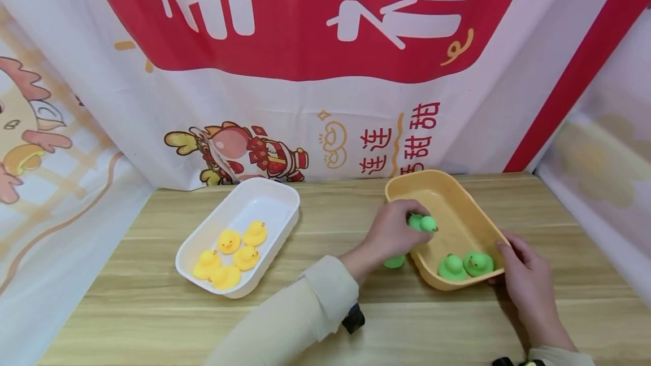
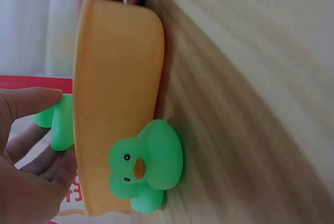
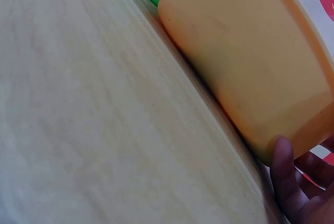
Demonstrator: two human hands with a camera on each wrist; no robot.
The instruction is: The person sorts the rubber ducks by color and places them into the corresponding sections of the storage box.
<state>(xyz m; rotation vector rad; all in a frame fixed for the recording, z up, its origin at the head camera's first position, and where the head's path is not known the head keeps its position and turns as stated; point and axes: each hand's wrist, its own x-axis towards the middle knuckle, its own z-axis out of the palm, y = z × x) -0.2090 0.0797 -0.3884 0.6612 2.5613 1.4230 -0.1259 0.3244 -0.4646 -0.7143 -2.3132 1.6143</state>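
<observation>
My left hand [image 1: 394,229] pinches a green rubber duck [image 1: 423,223] between thumb and fingers, over the left rim of an orange plastic bin [image 1: 437,185]. The left wrist view shows that held duck [image 2: 63,122] beside the bin's rim. Inside the bin, at its near end, sit two green ducks [image 1: 478,264]. On the table against the bin's left side stands another green duck [image 2: 159,153], with part of one more green duck [image 2: 147,197] behind it. My right hand [image 1: 530,281] grips the bin's near right corner, thumb on the rim, its other fingers partly hidden.
To the left on the wooden table [image 1: 325,242] stands a white bin [image 1: 264,191] with several yellow rubber ducks [image 1: 246,258] in it. A printed cloth [image 1: 305,106] hangs along the table's back edge, and more cloth hangs at both sides.
</observation>
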